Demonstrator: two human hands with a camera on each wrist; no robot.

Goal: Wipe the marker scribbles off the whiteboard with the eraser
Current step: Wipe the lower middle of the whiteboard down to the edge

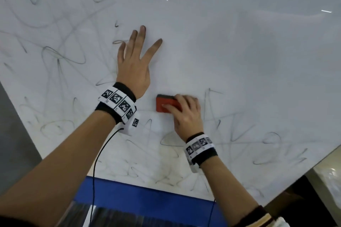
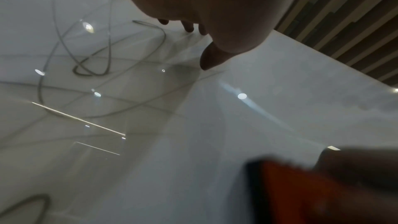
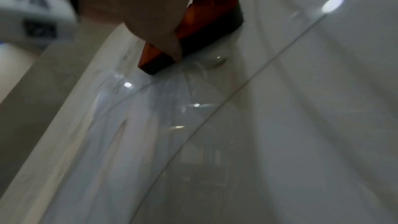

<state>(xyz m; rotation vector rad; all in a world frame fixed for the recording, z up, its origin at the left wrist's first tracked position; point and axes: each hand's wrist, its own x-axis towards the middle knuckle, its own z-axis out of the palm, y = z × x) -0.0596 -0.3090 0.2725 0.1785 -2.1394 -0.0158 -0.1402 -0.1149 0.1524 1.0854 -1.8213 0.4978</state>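
Note:
A white whiteboard (image 1: 230, 57) fills the head view, with grey marker scribbles (image 1: 60, 57) across its left side and lower part. Its middle and right part looks wiped. My left hand (image 1: 135, 61) lies flat on the board with its fingers spread. Just below and to the right of it, my right hand (image 1: 184, 114) grips a red eraser (image 1: 164, 104) with a dark felt base, pressed onto the board. In the right wrist view my thumb lies along the eraser (image 3: 206, 28). The eraser (image 2: 301, 193) shows blurred at the bottom right of the left wrist view.
A blue strip (image 1: 147, 197) runs under the board's near edge. A black cable (image 1: 99, 153) hangs from my left wristband. The board's right edge (image 1: 313, 164) drops off to a dark area. Slatted panelling (image 2: 355, 14) stands beyond the board's far edge.

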